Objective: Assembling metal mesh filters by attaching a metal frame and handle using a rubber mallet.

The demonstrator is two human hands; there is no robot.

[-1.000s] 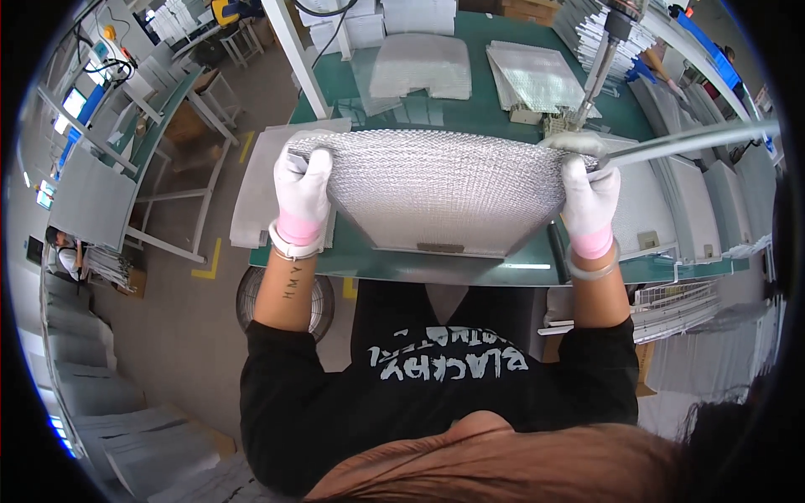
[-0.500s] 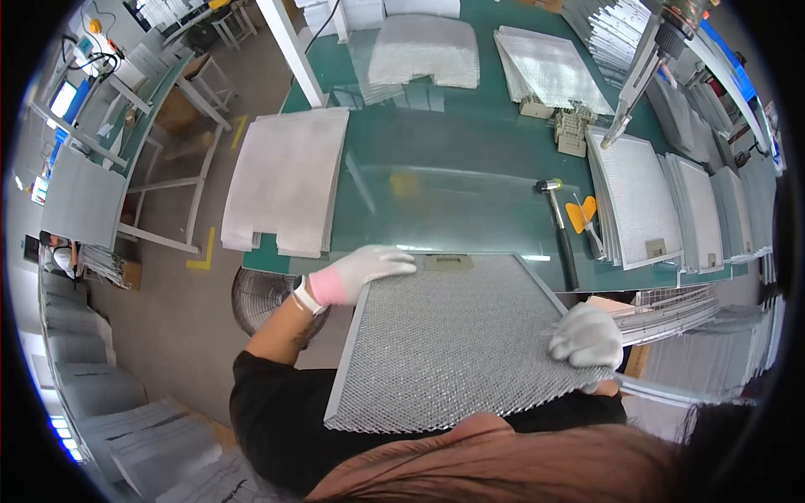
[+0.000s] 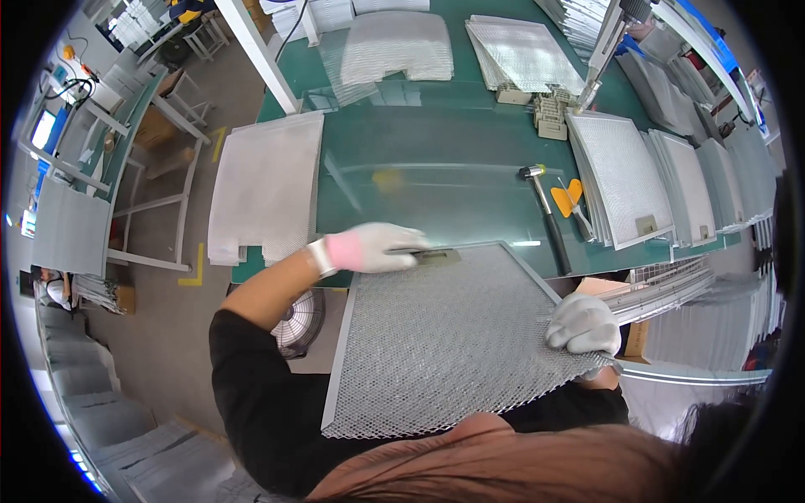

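A grey metal mesh filter panel point(image 3: 453, 344) rests tilted over my lap, its far end at the table's edge. Framing strips run along its left, far and right sides; the near edge shows bare mesh. My left hand point(image 3: 381, 249), in a white glove with a pink cuff, lies on the far frame with fingers stretched out. Its fingertips are beside the small beige latch plate point(image 3: 439, 257) set there. On the right edge, my gloved right hand point(image 3: 584, 325) is closed around the frame near the close corner, its thumb hidden.
On the green table point(image 3: 436, 176) lie a mallet point(image 3: 549, 220), an orange-handled tool point(image 3: 570, 199) and beige latch parts point(image 3: 551, 116). Mesh sheets point(image 3: 267, 184) are stacked at left, framed panels point(image 3: 625, 180) at right. A power driver point(image 3: 605, 50) hangs above; a fan point(image 3: 299, 323) stands below.
My left hand has slid right along the far frame, from the corner up to the latch plate. The right hand keeps its grip. The whole view has shifted slightly.
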